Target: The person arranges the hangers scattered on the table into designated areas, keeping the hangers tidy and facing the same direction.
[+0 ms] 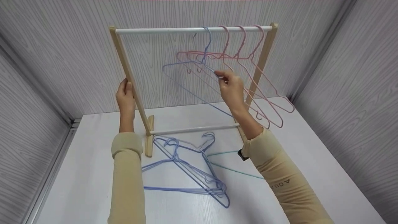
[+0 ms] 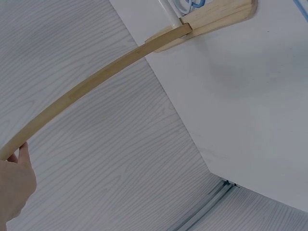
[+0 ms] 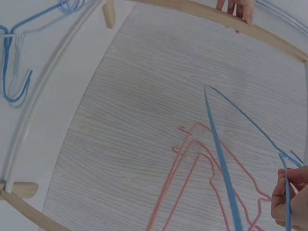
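Observation:
A small rack with wooden posts and a white top bar [image 1: 155,30] stands on the table. My left hand [image 1: 126,97] holds its left wooden post [image 1: 123,59] partway up; in the right wrist view the fingertips of the left hand [image 3: 240,10] show at the post. A blue hanger [image 1: 210,39] is hooked over the top bar. My right hand [image 1: 232,88] pinches its sloping shoulder just below the hook; the right wrist view shows this hand [image 3: 292,197] close up. Right of it, three pink hangers [image 1: 228,39] hang on the bar.
Several blue hangers [image 1: 183,189] lie overlapping on the white table [image 1: 84,174] in front of the rack. A green hanger [image 1: 231,169] lies partly under my right forearm. A lower white rod [image 1: 196,128] joins the rack's feet. Wood-patterned walls [image 1: 62,62] enclose the table.

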`<state>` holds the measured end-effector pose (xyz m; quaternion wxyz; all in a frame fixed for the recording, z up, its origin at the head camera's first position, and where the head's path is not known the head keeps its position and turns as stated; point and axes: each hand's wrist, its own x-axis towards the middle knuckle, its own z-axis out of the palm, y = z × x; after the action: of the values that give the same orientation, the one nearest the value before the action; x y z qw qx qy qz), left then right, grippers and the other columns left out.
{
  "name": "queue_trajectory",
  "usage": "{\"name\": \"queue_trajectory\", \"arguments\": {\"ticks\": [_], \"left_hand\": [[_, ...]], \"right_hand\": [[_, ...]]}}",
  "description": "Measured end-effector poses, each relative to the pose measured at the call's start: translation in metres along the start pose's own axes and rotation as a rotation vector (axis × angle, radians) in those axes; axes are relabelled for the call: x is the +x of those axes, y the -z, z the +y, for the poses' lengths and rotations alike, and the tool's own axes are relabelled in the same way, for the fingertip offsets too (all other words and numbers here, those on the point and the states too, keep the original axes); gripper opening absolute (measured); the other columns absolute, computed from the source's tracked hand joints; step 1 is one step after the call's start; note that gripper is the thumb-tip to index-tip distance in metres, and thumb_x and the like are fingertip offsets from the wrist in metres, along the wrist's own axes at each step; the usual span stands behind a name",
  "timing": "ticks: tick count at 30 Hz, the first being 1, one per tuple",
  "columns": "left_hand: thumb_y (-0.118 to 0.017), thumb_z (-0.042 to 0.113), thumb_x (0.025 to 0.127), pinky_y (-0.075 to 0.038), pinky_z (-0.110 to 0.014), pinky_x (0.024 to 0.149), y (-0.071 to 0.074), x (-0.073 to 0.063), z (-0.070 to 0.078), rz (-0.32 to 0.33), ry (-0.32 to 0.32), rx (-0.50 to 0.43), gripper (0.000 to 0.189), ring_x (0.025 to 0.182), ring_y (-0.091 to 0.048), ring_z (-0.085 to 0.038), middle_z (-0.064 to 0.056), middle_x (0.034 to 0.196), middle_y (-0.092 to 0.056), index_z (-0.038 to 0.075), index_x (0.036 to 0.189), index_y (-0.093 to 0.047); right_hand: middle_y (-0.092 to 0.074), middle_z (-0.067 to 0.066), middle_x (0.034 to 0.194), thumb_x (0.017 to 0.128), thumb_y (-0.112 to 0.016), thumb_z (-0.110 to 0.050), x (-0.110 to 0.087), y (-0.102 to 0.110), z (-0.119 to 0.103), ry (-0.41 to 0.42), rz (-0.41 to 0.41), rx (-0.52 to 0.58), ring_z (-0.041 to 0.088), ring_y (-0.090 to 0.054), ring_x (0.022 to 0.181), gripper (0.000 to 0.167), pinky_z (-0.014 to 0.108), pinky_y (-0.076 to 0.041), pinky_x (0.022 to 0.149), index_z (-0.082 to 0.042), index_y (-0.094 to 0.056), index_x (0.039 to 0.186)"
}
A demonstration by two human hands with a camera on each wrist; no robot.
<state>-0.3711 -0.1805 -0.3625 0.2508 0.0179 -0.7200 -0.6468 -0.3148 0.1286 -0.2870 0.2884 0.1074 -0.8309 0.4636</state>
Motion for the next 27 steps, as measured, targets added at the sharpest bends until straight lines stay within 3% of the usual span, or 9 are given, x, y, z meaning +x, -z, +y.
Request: {"name": "queue_trajectory", "arguments": {"ticks": [7,14,21,27], "left_hand": [[-0.038,0.03,0.099,-0.039,-0.028,0.095,0.001,-0.001,-0.001,0.0,-0.017,-0.02,0.049,0.118,-0.045,-0.022,-0.014,0.132,-0.046,0.004,0.14,-0.036],[-0.039,0.028,0.099,-0.039,-0.03,0.095,0.002,-0.001,-0.001,-0.002,-0.026,-0.045,0.047,0.117,-0.045,-0.023,-0.014,0.131,-0.046,0.004,0.139,-0.037],[-0.035,0.02,0.101,-0.037,-0.032,0.098,0.001,-0.014,0.021,-0.022,0.006,-0.067,0.044,0.121,-0.042,-0.027,-0.019,0.134,-0.042,-0.001,0.139,-0.034],[-0.038,0.025,0.1,-0.038,-0.03,0.096,0.002,-0.004,0.006,-0.014,0.0,-0.064,0.046,0.119,-0.044,-0.024,-0.015,0.132,-0.045,0.003,0.14,-0.035]], "right_hand": [[-0.061,0.013,0.106,0.088,-0.051,0.009,-0.001,-0.007,0.009,0.059,-0.008,-0.012,0.021,-0.058,0.092,0.025,0.024,-0.047,0.079,0.002,-0.065,0.109],[-0.061,0.015,0.103,0.084,-0.05,0.013,-0.002,-0.011,0.015,0.147,0.004,-0.008,0.024,-0.06,0.089,0.03,0.023,-0.047,0.078,0.005,-0.063,0.11],[-0.062,0.016,0.102,0.083,-0.052,0.015,-0.006,-0.011,0.024,0.194,0.009,-0.023,0.024,-0.06,0.088,0.031,0.023,-0.048,0.078,0.005,-0.063,0.11],[-0.062,0.016,0.099,0.085,-0.054,0.013,-0.009,-0.01,0.026,0.209,0.027,-0.039,0.023,-0.06,0.086,0.025,0.023,-0.048,0.075,0.005,-0.065,0.106]]}}
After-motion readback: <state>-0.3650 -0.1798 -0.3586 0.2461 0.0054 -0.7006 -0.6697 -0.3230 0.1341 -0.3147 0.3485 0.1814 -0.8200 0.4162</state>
